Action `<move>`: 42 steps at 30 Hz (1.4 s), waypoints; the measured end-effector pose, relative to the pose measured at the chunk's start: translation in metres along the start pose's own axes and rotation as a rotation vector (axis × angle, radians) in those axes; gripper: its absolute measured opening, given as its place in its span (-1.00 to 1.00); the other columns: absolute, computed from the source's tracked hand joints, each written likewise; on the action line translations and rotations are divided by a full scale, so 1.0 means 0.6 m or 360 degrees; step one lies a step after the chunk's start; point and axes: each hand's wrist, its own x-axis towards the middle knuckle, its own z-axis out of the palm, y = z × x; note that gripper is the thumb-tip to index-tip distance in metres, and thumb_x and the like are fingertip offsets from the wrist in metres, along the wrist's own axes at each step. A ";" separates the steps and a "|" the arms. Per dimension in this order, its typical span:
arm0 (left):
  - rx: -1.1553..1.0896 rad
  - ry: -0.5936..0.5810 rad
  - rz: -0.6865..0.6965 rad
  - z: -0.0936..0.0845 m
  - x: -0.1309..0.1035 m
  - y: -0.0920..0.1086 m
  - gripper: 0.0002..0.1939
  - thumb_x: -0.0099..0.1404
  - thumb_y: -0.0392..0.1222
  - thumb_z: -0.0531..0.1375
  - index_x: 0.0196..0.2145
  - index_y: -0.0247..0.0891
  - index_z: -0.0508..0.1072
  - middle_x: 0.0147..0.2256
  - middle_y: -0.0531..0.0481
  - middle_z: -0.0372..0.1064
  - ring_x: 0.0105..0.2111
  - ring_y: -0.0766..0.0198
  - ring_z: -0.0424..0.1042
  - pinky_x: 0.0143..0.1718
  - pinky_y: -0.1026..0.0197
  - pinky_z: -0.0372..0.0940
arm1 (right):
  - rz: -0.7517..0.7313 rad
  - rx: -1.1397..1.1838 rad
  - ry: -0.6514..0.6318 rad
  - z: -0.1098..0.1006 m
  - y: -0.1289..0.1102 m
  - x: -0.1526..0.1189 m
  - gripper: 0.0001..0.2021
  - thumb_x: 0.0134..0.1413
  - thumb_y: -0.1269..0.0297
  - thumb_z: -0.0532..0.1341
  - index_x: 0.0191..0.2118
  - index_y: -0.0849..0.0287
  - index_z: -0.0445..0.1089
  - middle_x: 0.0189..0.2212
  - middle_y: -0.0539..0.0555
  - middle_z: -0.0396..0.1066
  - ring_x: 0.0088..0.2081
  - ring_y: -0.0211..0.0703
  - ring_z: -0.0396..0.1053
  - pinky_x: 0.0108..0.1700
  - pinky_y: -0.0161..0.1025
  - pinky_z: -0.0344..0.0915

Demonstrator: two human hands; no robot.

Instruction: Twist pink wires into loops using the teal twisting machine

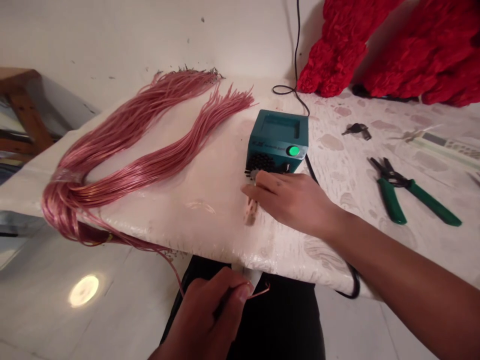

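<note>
My left hand is low in front of the table's near edge, with thumb and forefinger pinched on a thin pink wire. The wire's short end sticks out to the right and curls at its tip. At the front of a small teal box with a lit green button is my right hand, its fingers closed. They touch the area by a cluster of black bristle-like pieces; what they grip is hidden. A big bundle of pink wires lies folded on the left, dark metal tips at its far end.
Green-handled pliers and small dark keys lie to the right. Bunches of red fabric flowers stand against the wall. A black cable hangs behind the box. A wooden stool is at far left.
</note>
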 end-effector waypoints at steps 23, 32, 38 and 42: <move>-0.0074 0.0207 0.0204 -0.034 0.022 0.025 -0.71 0.48 -0.20 0.00 -0.37 -0.19 0.43 -0.73 0.22 0.22 -0.74 0.44 0.26 -0.67 0.44 0.17 | 0.0048 -0.0253 0.0116 0.018 -0.014 -0.002 -0.76 0.32 0.45 0.14 0.03 0.28 0.44 -0.30 0.05 0.48 -0.34 -0.21 0.39 -0.42 -0.25 0.15; -0.0113 0.0333 0.0204 -0.030 0.044 0.032 -0.76 0.46 -0.26 0.04 -0.37 -0.20 0.40 -0.72 0.24 0.24 -0.72 0.47 0.26 -0.64 0.49 0.19 | 0.0038 -0.0190 0.0227 0.021 -0.014 -0.011 -0.74 0.35 0.44 0.14 0.07 0.42 0.42 -0.31 0.10 0.48 -0.35 -0.21 0.41 -0.42 -0.27 0.22; -0.0120 0.0342 0.0138 -0.025 0.049 0.035 -0.77 0.44 -0.28 0.05 -0.37 -0.21 0.42 -0.72 0.25 0.24 -0.72 0.49 0.24 -0.63 0.50 0.17 | 0.0042 -0.0199 0.0235 0.024 -0.013 -0.011 -0.73 0.34 0.45 0.17 0.08 0.44 0.41 -0.30 0.11 0.48 -0.36 -0.20 0.41 -0.44 -0.24 0.20; -0.0131 0.0341 0.0103 -0.019 0.049 0.033 -0.77 0.45 -0.28 0.06 -0.37 -0.21 0.42 -0.72 0.25 0.23 -0.71 0.49 0.24 -0.62 0.50 0.16 | 0.0086 -0.0263 0.0194 0.022 -0.017 -0.009 -0.73 0.36 0.42 0.15 0.08 0.41 0.41 -0.29 0.11 0.50 -0.35 -0.20 0.42 -0.43 -0.24 0.20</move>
